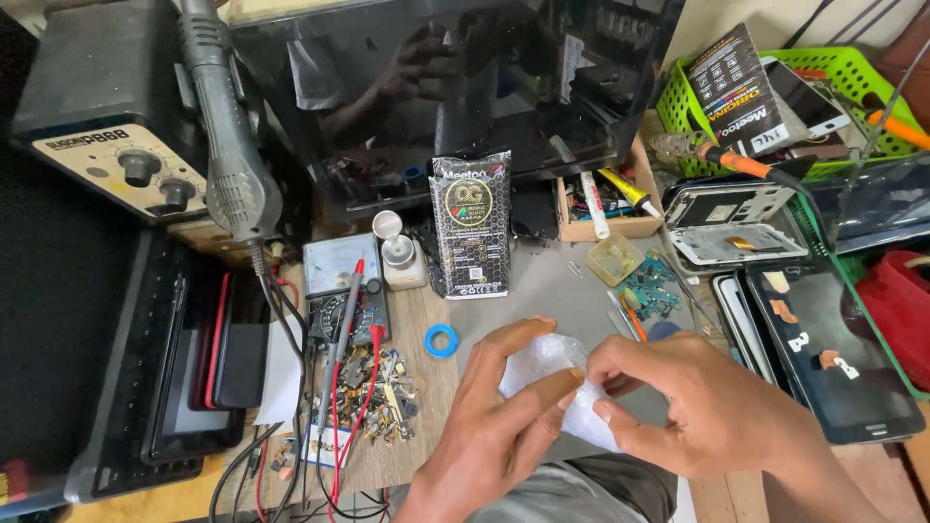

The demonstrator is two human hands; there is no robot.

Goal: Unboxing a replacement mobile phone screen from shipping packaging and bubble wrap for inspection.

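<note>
— Fingers first: what grips what?

— Both hands pinch one clear plastic wrapper [547, 373]. The left hand [499, 426] has thumb and fingertips clenched on its left edge; the right hand [702, 412] nips its right side between thumb and forefinger.

— And where does the wrapper sit?

— Low in the middle of the view, held just above the grey mat [562, 291] on the wooden workbench [412, 426].

— Around it?

— A blue tape ring [442, 340] lies just left of the left hand, and beyond it a heap of small metal parts [383, 392] sits under the red and black probe leads of a multimeter [341, 281]. A black patterned packet [472, 225] stands upright behind the hands. Right of the right hand lies a dark tablet [838, 353], and further back a soldering iron [751, 165] rests by a green basket [852, 73].
</note>
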